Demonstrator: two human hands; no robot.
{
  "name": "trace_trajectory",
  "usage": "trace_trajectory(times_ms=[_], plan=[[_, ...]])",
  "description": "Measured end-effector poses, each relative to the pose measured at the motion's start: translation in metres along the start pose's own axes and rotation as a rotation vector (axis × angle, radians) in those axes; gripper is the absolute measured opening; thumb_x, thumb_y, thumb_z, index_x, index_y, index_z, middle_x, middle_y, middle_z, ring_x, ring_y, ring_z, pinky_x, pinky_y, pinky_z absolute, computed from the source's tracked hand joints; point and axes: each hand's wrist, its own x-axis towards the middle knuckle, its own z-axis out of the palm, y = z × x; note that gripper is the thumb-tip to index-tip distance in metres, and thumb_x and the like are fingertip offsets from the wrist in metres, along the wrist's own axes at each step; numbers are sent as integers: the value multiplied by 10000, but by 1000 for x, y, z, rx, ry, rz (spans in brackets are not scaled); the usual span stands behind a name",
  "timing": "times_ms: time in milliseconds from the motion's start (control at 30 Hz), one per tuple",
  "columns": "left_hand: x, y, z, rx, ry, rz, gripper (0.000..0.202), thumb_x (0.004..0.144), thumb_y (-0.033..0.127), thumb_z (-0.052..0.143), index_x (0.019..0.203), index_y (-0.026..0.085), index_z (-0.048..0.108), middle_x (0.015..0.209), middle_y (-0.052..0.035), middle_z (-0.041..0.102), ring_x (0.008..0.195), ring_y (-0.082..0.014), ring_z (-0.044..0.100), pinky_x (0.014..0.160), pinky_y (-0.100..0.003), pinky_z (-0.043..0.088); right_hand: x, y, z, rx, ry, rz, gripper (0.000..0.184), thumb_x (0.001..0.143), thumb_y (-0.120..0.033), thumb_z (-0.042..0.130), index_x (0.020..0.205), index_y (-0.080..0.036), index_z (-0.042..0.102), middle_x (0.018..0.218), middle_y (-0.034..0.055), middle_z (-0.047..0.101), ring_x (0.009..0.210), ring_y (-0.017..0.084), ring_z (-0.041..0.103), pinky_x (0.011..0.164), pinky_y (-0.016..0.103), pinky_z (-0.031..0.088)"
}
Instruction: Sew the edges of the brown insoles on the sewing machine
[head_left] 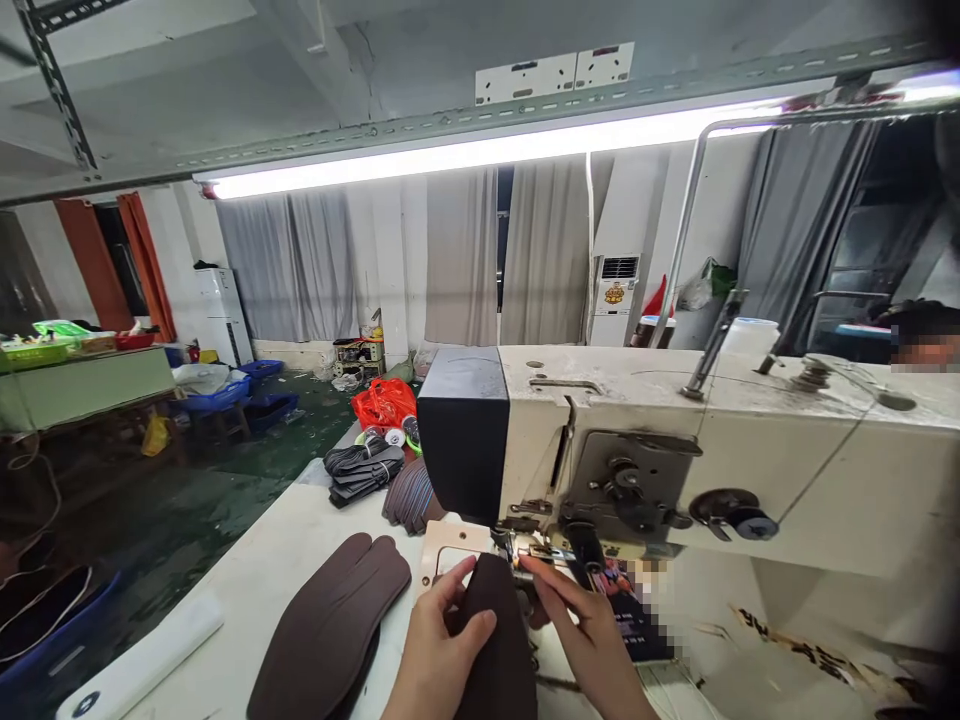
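My left hand (pixel 439 650) pinches the left edge of a dark brown leather piece (pixel 495 640), thumb on top and fingers curled at its rim. My right hand (pixel 589 635) rests on the piece's right side, with fingers stretched toward the presser foot (pixel 529 550) of the cream sewing machine (pixel 675 450). The piece lies on the machine bed just under the needle area. A stack of similar brown leather pieces (pixel 330 630) lies on the white table to the left of my hands.
Bundles of dark pieces (pixel 364 470) and striped pieces (pixel 409 495) sit behind the stack, near a red bag (pixel 384 402). A white bar (pixel 142 660) lies at the table's left edge. A person's head (pixel 926 335) shows beyond the machine at right. Blue bins (pixel 240 390) stand on the floor.
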Motion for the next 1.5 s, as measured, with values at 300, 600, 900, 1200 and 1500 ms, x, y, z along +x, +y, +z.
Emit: trace_trajectory(times_ms=[300, 600, 900, 1200, 1500], plan=[[2, -30, -12, 1215, 142, 40, 718, 616, 436, 783, 1237, 131, 594, 1196, -177, 552, 1104, -365, 458, 911, -465, 363, -1, 3, 3, 35, -5, -16, 398, 938, -454, 478, 1169, -218, 701, 538, -5, 679, 553, 172, 644, 645, 258, 524], [0, -15, -9, 509, 137, 175, 347, 731, 263, 638, 1066, 183, 598, 1049, -109, 663, 1017, -290, 578, 895, -389, 428, -2, 4, 2, 31, -4, -7, 389, 938, -449, 481, 1169, -227, 701, 538, -11, 670, 554, 164, 644, 652, 250, 519], [15, 27, 11, -173, -44, -60, 334, 649, 354, 749, 903, 175, 627, 834, -50, 684, 745, -189, 631, 664, -275, 505, -1, 4, -2, 3, -29, 17, 392, 928, -475, 480, 1156, -256, 712, 583, 5, 700, 566, 176, 668, 601, 234, 526], [21, 28, 11, -174, -82, -70, 370, 632, 350, 782, 932, 180, 650, 838, -53, 703, 779, -195, 641, 696, -275, 504, -2, 12, -3, -82, -61, -32, 415, 952, -437, 437, 1199, -220, 690, 562, 6, 673, 543, 170, 644, 581, 238, 530], [-21, 15, -14, -367, -274, -170, 659, 511, 444, 880, 1100, 246, 659, 1107, -61, 702, 1030, -283, 640, 935, -365, 480, -2, 8, -5, -183, 16, -80, 390, 920, -467, 483, 1119, -242, 733, 613, 15, 716, 518, 159, 654, 539, 229, 546]])
